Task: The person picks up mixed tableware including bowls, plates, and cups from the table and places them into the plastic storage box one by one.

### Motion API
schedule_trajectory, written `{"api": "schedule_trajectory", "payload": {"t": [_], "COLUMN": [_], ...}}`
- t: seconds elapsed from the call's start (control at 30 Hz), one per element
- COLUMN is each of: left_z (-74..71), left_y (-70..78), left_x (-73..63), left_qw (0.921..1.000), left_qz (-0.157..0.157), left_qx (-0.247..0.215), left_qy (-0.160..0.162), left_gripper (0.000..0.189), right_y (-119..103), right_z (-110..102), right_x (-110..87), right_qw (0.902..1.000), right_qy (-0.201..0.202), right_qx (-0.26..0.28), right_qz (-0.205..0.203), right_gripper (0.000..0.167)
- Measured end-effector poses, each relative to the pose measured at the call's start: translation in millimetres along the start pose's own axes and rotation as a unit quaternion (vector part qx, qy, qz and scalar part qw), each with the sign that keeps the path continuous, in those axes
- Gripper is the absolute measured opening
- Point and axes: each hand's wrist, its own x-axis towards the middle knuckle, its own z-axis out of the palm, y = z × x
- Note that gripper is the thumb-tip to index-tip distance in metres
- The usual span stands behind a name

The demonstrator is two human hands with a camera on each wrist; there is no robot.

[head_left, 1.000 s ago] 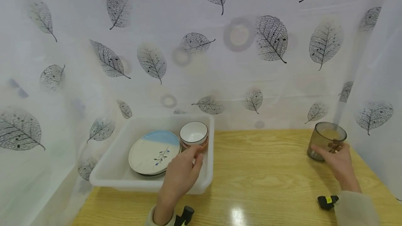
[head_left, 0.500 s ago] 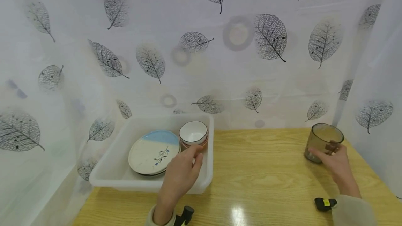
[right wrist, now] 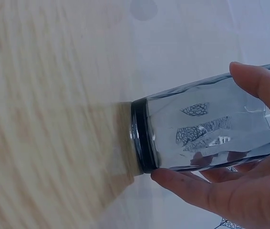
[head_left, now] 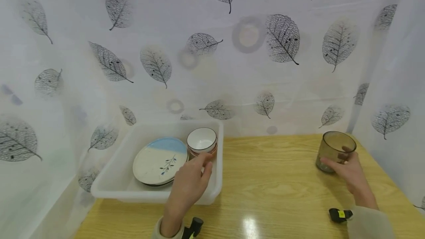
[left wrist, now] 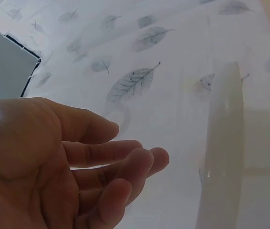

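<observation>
A smoky tinted glass cup (head_left: 328,150) stands upright at the right of the wooden table. My right hand (head_left: 352,175) grips its side, with thumb and fingers round it. In the right wrist view the glass (right wrist: 206,121) has its thick dark base at the tabletop; whether it touches the wood I cannot tell. My left hand (head_left: 188,183) hangs over the front right of a white plastic bin (head_left: 109,193), just in front of the bowls. Its fingers are loosely curled, and in the left wrist view the palm (left wrist: 25,162) holds nothing.
Inside the bin lie stacked plates (head_left: 156,165), the top one cream and blue with a leaf sprig. Stacked small bowls (head_left: 201,140) sit in its back right corner. A leaf-print curtain (head_left: 245,76) hangs behind the wooden table (head_left: 265,183).
My right hand and the glass have shifted a little to the left. The left hand keeps its place over the bin. The whole view has turned slightly to the right.
</observation>
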Motion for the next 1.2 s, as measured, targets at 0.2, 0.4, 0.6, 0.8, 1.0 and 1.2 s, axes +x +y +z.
{"api": "schedule_trajectory", "payload": {"t": [0.2, 0.4, 0.6, 0.8, 1.0, 1.2], "left_z": [0.8, 2.0, 2.7, 3.7, 7.2, 11.2], "left_y": [3.2, 5.7, 8.5, 9.2, 8.6, 10.4], "left_x": [0.7, 1.7, 2.4, 1.7, 3.0, 4.6], "left_qw": [1.0000, 1.0000, 0.9999, 1.0000, 0.9998, 0.9993], "left_qz": [-0.001, 0.004, 0.010, 0.009, 0.010, 0.003], "left_qx": [-0.003, -0.006, -0.003, -0.001, 0.006, -0.010], "left_qy": [-0.001, 0.003, 0.002, 0.003, 0.014, 0.037], "left_gripper": [0.021, 0.020, 0.018, 0.018, 0.018, 0.030], "right_y": [0, -4, -8, -10, -13, -15], "right_z": [0, -1, 0, 1, 3, 5], "right_x": [-1.2, -1.4, -2.6, -3.9, -6.4, -8.4], "right_qw": [0.9999, 0.9990, 0.9977, 0.9958, 0.9947, 0.9942], "right_qy": [-0.014, -0.043, -0.066, -0.091, -0.103, -0.106], "right_qx": [-0.003, 0.004, 0.000, 0.000, 0.004, 0.008], "right_qz": [-0.007, -0.008, -0.010, -0.010, -0.008, -0.011], "right_gripper": [0.093, 0.093, 0.092, 0.094, 0.094, 0.094]}}
